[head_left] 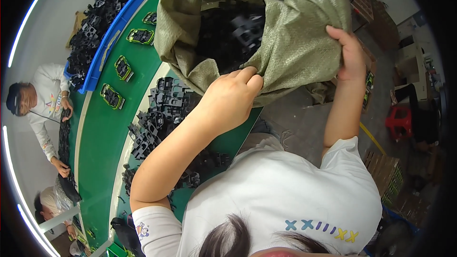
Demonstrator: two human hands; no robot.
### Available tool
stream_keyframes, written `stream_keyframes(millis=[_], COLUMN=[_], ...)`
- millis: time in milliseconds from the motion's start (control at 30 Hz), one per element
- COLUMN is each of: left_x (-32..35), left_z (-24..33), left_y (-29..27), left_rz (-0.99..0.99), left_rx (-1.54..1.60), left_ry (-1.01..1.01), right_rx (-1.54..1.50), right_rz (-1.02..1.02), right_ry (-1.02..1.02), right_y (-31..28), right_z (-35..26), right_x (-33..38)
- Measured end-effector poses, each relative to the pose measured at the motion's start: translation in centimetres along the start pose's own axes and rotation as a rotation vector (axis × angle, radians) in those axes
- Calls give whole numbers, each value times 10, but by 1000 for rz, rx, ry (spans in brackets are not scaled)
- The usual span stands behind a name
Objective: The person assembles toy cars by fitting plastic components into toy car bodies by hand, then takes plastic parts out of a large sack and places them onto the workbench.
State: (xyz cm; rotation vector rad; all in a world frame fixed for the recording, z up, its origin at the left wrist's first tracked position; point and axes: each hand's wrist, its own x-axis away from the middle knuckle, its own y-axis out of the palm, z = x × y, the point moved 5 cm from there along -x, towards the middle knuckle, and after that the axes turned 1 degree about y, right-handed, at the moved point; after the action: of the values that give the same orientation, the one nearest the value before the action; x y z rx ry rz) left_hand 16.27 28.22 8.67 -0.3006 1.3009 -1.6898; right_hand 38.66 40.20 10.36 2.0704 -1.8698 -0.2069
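A large olive-green woven sack (304, 24) is tipped over the table, its mouth facing me. Black plastic parts (228, 33) show inside it, some blurred by motion. My left hand (233, 95) grips the near rim of the mouth with curled fingers. On the sack's right side, my right hand (351, 57) holds the cloth, its thumb on the outside and its other fingers largely hidden. Below the mouth, a heap of loose black plastic parts (162, 114) lies on the green table, beside my left forearm.
A green conveyor belt (97, 133) runs along the left with several green-and-black toy car bodies (124, 69). Beyond it stands a blue tray (102, 62) piled with black parts. Two people work at the far side. A red stool (399, 121) stands on the right.
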Motion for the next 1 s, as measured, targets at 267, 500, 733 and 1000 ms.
stream_keyframes(millis=[267,500,733,1000], left_x=[4,1,-24,-54], left_z=[1,-11,-10,-60], left_y=[1,27,21,39], left_rz=[30,-127,-65,-97], left_rx=[129,116,91,-487], left_ry=[-21,-134,-214,-445], right_rx=[-395,475,540,1518], right_rz=[-260,122,-187,-345], right_ry=[-105,-100,-848,-214], right_y=[-6,-60,43,38], right_z=[-10,26,-26,72], right_x=[-14,-1,22,-45])
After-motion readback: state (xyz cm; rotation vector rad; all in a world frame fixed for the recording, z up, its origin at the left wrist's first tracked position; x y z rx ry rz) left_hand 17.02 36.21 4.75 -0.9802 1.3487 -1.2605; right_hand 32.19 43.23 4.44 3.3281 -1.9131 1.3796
